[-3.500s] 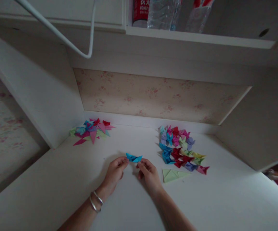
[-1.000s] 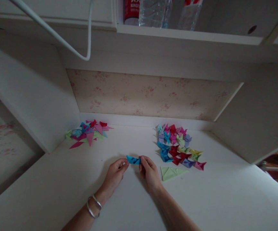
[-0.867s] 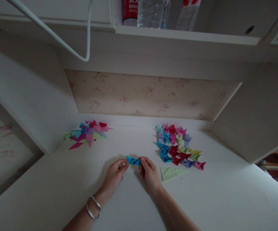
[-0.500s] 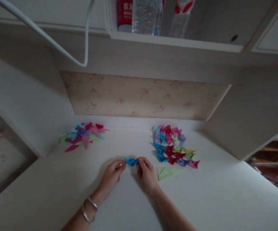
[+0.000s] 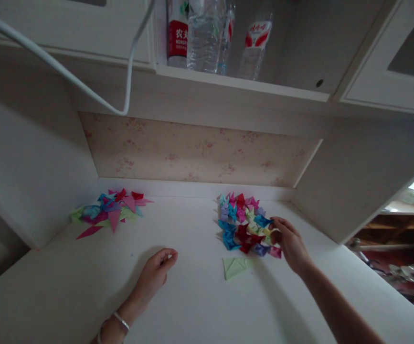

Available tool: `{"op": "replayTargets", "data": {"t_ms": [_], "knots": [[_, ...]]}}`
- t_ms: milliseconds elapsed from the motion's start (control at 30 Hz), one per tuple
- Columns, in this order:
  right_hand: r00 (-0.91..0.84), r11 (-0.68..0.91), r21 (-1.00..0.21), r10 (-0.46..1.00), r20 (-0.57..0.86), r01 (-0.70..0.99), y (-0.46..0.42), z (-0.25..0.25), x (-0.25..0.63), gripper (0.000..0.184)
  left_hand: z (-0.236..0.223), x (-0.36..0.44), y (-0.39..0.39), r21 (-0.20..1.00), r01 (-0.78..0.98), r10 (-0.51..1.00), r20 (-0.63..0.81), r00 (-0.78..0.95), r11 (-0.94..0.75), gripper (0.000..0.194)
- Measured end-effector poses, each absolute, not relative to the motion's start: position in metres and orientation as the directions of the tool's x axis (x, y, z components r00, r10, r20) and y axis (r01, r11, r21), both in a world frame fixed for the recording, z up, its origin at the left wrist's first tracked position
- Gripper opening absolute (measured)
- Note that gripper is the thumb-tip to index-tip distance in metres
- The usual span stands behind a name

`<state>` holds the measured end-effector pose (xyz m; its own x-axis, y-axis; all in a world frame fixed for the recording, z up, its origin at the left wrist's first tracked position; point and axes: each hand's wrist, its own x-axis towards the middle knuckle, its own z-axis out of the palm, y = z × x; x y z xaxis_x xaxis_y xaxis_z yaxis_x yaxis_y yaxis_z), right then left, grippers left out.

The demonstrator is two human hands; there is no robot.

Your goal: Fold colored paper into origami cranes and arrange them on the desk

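Blue folded paper (image 5: 263,220), pinched between thumb and fingers in the grip of the right hand (image 5: 289,241), at the right side of the paper cluster (image 5: 242,234); touching the pieces beneath or just above, cannot tell. Largest of all, white tabletop (image 5: 192,296), bounded at the back by a low ledge (image 5: 196,188), at the right by an upright panel (image 5: 364,177). Higher up, long shelf edge (image 5: 242,85) with plastic bottles (image 5: 207,43) behind, well above the hands. Back left, loose paper pile (image 5: 113,220), well apart from the cluster, with a broad white stretch between for moving. Near the middle, left hand (image 5: 153,272), over bare white, fingers curled, thumb close to forefinger; whether fully closed, cannot tell. Just beside the cluster's near edge, pale green folded paper (image 5: 233,267). Smallest, silvery bangle (image 5: 121,321) at the left wrist.
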<state>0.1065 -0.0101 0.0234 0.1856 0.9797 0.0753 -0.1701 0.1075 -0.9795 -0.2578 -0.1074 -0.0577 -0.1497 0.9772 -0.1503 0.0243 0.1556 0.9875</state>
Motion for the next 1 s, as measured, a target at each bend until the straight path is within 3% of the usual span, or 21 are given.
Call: {"op": "replayTargets", "data": {"t_ms": [167,333,633,1000], "knots": [[0.399,-0.037,-0.994,0.917,0.006,0.099,0.023,0.002,0.206,0.032,-0.059,-0.258,-0.107,0.986,0.042,0.976,-0.152,-0.158,0.16,0.047],[0.495,-0.209,-0.956,0.865,-0.082,0.206,0.031,-0.031,0.256,0.022,-0.056,-0.257,-0.107,0.983,0.074,0.977,-0.159,-0.141,0.17,0.044],[0.399,-0.276,-0.92,0.904,-0.152,0.277,0.047,-0.046,0.26,0.017,-0.056,-0.256,-0.108,0.982,0.094,0.976,-0.151,-0.156,0.167,0.046],[0.399,-0.29,-0.905,0.904,-0.153,0.312,0.054,-0.049,0.254,0.028,-0.055,-0.257,-0.107,0.98,0.089,0.976,-0.164,-0.142,0.178,0.044]]}}
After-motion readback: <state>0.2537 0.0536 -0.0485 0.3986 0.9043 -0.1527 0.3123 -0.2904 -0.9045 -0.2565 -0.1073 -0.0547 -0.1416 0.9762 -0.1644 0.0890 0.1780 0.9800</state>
